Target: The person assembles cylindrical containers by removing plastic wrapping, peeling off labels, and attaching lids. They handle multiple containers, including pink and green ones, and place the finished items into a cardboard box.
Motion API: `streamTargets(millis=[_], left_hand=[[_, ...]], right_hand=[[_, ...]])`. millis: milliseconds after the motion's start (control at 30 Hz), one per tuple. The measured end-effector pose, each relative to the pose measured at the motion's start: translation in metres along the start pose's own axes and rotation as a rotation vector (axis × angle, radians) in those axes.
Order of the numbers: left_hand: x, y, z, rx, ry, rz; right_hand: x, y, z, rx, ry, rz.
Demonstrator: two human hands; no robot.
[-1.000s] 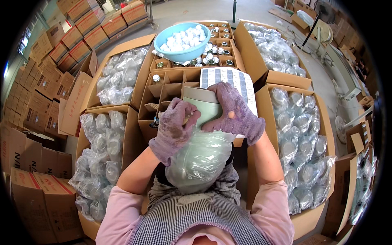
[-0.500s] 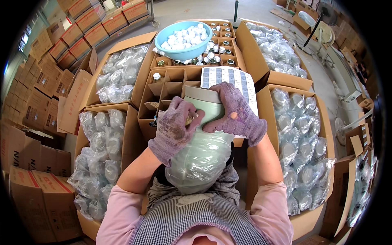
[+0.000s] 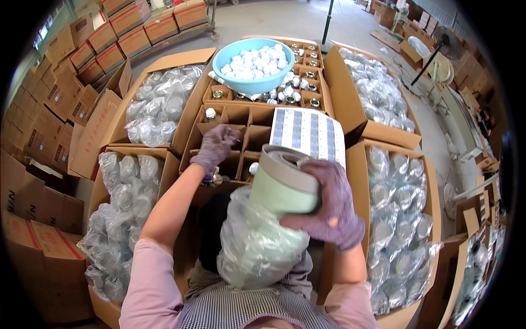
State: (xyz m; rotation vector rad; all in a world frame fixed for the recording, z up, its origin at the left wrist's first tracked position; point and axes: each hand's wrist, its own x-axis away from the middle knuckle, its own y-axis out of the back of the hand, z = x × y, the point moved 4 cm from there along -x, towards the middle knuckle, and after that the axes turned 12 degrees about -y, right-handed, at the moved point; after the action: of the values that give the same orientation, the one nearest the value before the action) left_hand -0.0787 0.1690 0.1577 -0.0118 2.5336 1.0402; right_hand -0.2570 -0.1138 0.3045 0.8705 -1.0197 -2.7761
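Observation:
In my gloved right hand (image 3: 334,205) is a pale green thermos jug (image 3: 285,192) with a grey end ring that has a recess in it. The jug tilts to the left, and a clear plastic bag (image 3: 260,247) wraps its lower part over my lap. My gloved left hand (image 3: 216,147) is off the jug, above the divided carton (image 3: 260,118). Its fingers are curled together; whatever they may hold is too small to make out. A white-capped bottle (image 3: 210,114) stands in a cell behind this hand.
A printed white sheet (image 3: 309,134) lies over the carton's right side. Farther back, a blue basin (image 3: 255,85) of white caps rests on a carton of bottles. Cartons of bagged items flank me, one at the left (image 3: 171,170) and another at the right (image 3: 435,192).
My left hand has let go of the jug and moved forward and left over the divided carton. The jug, still in my right hand, has tipped and shifted slightly right and nearer.

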Motion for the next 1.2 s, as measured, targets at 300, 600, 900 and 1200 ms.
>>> streamTargets(millis=[300, 600, 900, 1200], left_hand=[[-0.117, -0.176, 0.046, 0.220, 0.160, 0.256], [-0.133, -0.253, -0.003, 0.029, -0.347, 0.103], [-0.122, -0.122, 0.001, 0.322, -0.053, -0.200], [0.089, 0.055, -0.191, 0.079, -0.426, 0.183]], right_hand=[[-0.018, -0.008, -0.011, 0.017, -0.034, -0.141], [-0.050, -0.023, -0.019, -0.017, 0.004, -0.158], [-0.040, -0.025, -0.026, -0.042, 0.003, -0.152], [-0.041, -0.036, -0.039, 0.092, 0.208, -0.140]])
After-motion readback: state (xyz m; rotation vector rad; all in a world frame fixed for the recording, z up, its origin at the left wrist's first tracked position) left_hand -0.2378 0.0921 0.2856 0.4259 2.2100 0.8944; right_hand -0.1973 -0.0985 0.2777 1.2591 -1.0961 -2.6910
